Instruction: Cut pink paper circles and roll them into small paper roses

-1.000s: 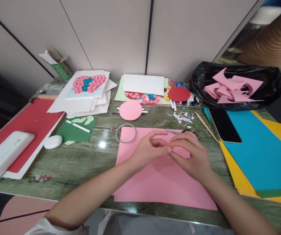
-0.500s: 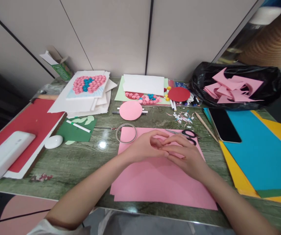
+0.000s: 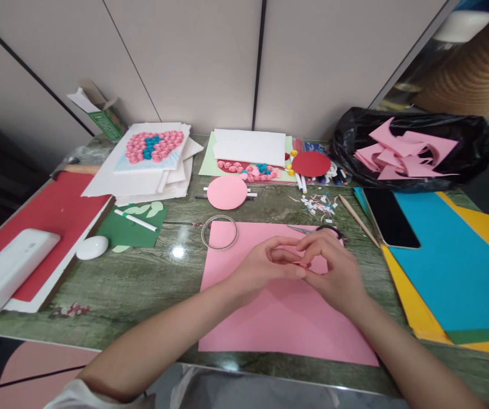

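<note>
My left hand [image 3: 261, 270] and my right hand [image 3: 333, 266] meet above a large pink paper sheet [image 3: 287, 324]. Between their fingertips is a small pink piece, seemingly curled paper [image 3: 301, 264], mostly hidden by the fingers. Both hands are closed in a pinch around it. Scissors [image 3: 302, 229] with black handles lie on the sheet behind my right hand, which partly covers them. A metal ring [image 3: 203, 236] rests across the sheet's far left corner. Beyond it, a pink paper oval [image 3: 227, 193] lies over some pens.
Pink scraps [image 3: 406, 150] fill a black bag [image 3: 347, 133] at back right. A phone [image 3: 392, 218] rests on blue and yellow sheets, beside a wooden stick [image 3: 359, 220]. Back left, pink and blue paper roses [image 3: 154, 146] cover a white sheet. A white device [image 3: 14, 267] sits left.
My left hand has shifted slightly right and down. My right hand's fingers have curled in, covering more of the scissors, and the pink piece now shows between the fingertips.
</note>
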A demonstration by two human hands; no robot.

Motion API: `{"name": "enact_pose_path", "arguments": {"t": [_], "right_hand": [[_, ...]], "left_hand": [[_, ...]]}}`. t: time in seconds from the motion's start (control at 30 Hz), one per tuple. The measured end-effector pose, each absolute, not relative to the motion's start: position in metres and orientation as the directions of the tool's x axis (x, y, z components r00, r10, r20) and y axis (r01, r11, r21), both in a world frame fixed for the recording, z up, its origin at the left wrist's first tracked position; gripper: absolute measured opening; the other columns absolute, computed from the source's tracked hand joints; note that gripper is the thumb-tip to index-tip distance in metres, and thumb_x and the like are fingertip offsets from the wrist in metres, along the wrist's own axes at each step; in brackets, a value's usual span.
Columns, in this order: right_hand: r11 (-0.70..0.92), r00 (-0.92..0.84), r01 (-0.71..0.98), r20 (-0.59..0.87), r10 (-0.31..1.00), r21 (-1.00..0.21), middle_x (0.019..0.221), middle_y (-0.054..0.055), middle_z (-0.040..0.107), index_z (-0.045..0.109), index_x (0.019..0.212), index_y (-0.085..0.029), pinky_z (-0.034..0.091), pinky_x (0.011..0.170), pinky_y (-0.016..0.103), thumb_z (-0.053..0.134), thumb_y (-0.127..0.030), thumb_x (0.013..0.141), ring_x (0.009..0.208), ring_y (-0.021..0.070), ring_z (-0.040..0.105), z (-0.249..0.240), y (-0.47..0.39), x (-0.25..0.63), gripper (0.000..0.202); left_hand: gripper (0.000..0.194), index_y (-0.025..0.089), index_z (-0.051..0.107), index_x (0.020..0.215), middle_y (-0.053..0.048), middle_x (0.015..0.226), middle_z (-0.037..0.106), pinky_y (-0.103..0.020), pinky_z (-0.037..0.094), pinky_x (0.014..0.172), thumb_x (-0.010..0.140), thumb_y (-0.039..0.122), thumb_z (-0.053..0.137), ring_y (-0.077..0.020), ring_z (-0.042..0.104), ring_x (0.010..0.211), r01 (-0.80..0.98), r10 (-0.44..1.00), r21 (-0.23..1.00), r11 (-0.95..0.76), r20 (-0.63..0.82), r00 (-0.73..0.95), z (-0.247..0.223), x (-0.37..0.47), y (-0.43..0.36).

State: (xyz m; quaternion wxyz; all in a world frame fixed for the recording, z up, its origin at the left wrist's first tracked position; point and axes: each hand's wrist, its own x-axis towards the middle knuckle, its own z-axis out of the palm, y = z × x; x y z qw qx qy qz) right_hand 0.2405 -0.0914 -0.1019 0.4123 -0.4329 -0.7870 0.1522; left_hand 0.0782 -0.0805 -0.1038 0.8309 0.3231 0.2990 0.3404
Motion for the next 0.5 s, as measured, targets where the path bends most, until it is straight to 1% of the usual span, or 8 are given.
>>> {"name": "enact_pose_path", "arguments": {"t": [0.27,0.4,0.5], "right_hand": [[0.613,-0.298,0.569,0.558,0.775,-0.548,0.075,0.001,0.059,0.048,0.068,-0.022,0.041,0.066,0.034,0.063,-0.019,0.079,0.073,0.0181,0.054,-0.0992,-0.0920,0.2372,0.018],[0.611,-0.302,0.558,0.549,0.780,-0.561,0.078,0.002,0.059,0.056,0.077,-0.023,0.042,0.069,0.036,0.065,-0.017,0.077,0.077,0.0190,0.055,-0.0986,-0.0919,0.2392,0.011],[0.626,-0.314,0.537,0.555,0.770,-0.565,0.082,0.003,0.061,0.060,0.085,-0.024,0.043,0.071,0.036,0.066,-0.014,0.077,0.079,0.0189,0.055,-0.0985,-0.0918,0.2412,0.013]], "left_hand": [[0.042,0.016,0.063,0.098,-0.002,0.079,0.067,-0.028,0.042,0.079,0.060,0.017,0.079,-0.0123,0.060,0.078,-0.404,0.785,0.727,0.556,-0.299,0.543,-0.1027,0.0799,-0.0849],[0.041,0.017,0.063,0.097,0.001,0.074,0.065,-0.026,0.042,0.075,0.059,0.015,0.079,-0.0099,0.059,0.072,-0.416,0.802,0.727,0.546,-0.310,0.511,-0.1026,0.0769,-0.0812],[0.041,0.018,0.062,0.099,0.002,0.072,0.064,-0.026,0.042,0.073,0.061,0.015,0.077,-0.0089,0.058,0.066,-0.394,0.808,0.754,0.525,-0.296,0.510,-0.1016,0.0738,-0.0774]]}}
